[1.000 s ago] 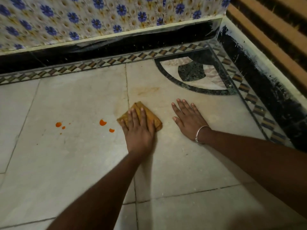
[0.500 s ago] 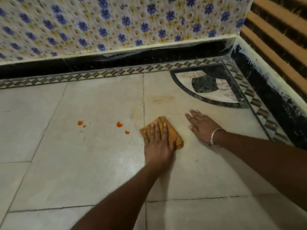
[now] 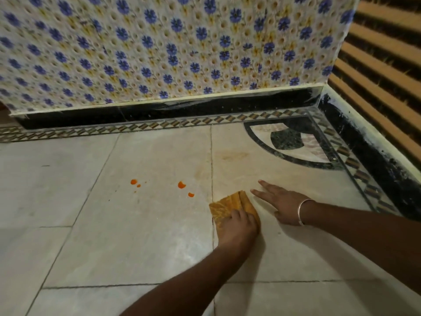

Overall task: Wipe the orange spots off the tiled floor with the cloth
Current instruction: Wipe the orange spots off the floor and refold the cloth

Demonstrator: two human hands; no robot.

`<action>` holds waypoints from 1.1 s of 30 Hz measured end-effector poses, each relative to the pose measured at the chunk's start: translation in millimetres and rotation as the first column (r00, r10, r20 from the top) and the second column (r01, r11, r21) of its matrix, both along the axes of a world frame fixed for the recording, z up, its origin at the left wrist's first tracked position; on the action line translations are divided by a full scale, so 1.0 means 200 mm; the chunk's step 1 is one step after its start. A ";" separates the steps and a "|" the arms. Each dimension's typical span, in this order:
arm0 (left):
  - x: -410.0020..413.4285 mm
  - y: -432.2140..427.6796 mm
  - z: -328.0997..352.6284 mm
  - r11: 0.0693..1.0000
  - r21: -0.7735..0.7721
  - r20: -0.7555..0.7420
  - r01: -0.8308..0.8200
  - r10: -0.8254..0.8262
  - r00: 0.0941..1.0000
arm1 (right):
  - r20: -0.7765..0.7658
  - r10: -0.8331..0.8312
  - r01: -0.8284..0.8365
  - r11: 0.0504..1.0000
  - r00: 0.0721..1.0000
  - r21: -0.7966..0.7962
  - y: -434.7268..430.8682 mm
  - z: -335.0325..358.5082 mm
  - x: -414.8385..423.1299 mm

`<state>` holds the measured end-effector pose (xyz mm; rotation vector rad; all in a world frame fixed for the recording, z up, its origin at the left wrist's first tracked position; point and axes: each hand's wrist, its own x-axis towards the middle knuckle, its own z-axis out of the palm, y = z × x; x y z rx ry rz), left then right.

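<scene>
Left hand is pressing down on a folded orange-yellow patterned cloth, fingers curled over its near edge and gripping it against the pale grey marble-tiled floor. The cloth is lying across a vertical grout line, its far half showing beyond the knuckles. Right hand is resting flat on the floor just beside the cloth, fingers spread and holding nothing; a thin silver bangle is sitting at its wrist. Orange spots are lying uncovered on the tile to the left of the cloth: two near it, and two smaller ones further left. A faint brownish smear is showing beyond the cloth, near the black-and-white inlaid corner motif.
</scene>
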<state>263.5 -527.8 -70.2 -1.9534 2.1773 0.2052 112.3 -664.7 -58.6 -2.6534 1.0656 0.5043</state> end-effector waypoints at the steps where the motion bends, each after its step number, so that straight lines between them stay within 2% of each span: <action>1: 0.01 -0.01 0.03 1.000 0.031 -0.039 0.004 -0.003 0.999 | -0.011 0.017 -0.017 1.000 1.000 -0.010 0.00 0.02 0.01; 4: 0.08 -0.06 0.16 0.987 0.148 -0.307 -0.060 0.103 0.946 | -0.034 0.021 -0.022 1.000 0.999 -0.022 -0.03 0.07 0.03; 6: 0.21 -0.09 0.25 0.957 0.257 -0.472 -0.135 0.246 0.847 | -0.034 -0.018 0.017 1.000 0.999 -0.018 -0.06 0.08 0.04; 8: 0.36 -0.13 0.34 0.919 0.322 -0.558 -0.228 0.379 0.739 | -0.034 -0.056 0.055 0.998 0.998 -0.010 -0.07 0.07 0.06; 12: 0.66 -0.18 0.42 0.864 0.379 -0.669 -0.330 0.503 0.548 | -0.034 -0.083 0.083 0.996 0.996 0.017 -0.08 0.06 0.16; 16: 0.89 -0.23 0.42 0.822 0.449 -0.671 -0.350 0.569 0.475 | 0.020 -0.051 0.051 0.998 0.998 0.037 -0.08 0.00 0.36; 17: 0.95 -0.24 0.40 0.803 0.466 -0.680 -0.371 0.593 0.430 | 0.040 -0.042 0.040 0.998 0.998 0.043 -0.08 -0.02 0.42; 20: 1.13 -0.26 0.30 0.700 0.443 -0.740 -0.560 0.638 0.213 | 0.102 -0.036 0.033 0.999 0.994 0.029 -0.07 -0.05 0.56; 21: 1.17 -0.25 0.26 0.652 0.384 -0.751 -0.654 0.632 0.189 | 0.128 -0.043 0.039 0.999 0.991 0.034 -0.07 -0.07 0.60; 22: 1.19 -0.25 0.22 0.603 0.283 -0.754 -0.746 0.621 0.215 | 0.151 -0.058 0.052 0.998 0.987 0.044 -0.06 -0.10 0.64; 23: 1.18 -0.24 0.18 0.555 0.150 -0.739 -0.818 0.613 0.280 | 0.172 -0.073 0.065 0.997 0.982 0.049 -0.06 -0.13 0.67; 24: 1.16 -0.22 0.14 0.548 0.022 -0.708 -0.836 0.599 0.374 | 0.190 -0.083 0.075 0.996 0.978 0.048 -0.04 -0.15 0.70; 26: 1.07 -0.21 0.05 0.651 -0.115 -0.622 -0.751 0.542 0.565 | 0.220 -0.090 0.087 0.996 0.971 0.021 -0.02 -0.19 0.74; 28: 0.93 -0.19 -0.08 0.776 -0.102 -0.487 -0.622 0.506 0.712 | 0.250 -0.102 0.110 0.994 0.963 -0.021 0.00 -0.23 0.78; 29: 0.87 -0.19 -0.16 0.810 -0.080 -0.406 -0.582 0.506 0.761 | 0.260 -0.115 0.127 0.991 0.959 -0.031 0.01 -0.25 0.79; 31: 0.81 -0.21 -0.29 0.830 -0.096 -0.296 -0.550 0.504 0.812 | 0.265 -0.129 0.148 0.988 0.956 -0.050 0.03 -0.30 0.80; 33: 0.83 -0.29 -0.35 0.842 -0.140 -0.266 -0.521 0.475 0.839 | 0.277 -0.111 0.142 0.985 0.955 -0.093 0.04 -0.38 0.77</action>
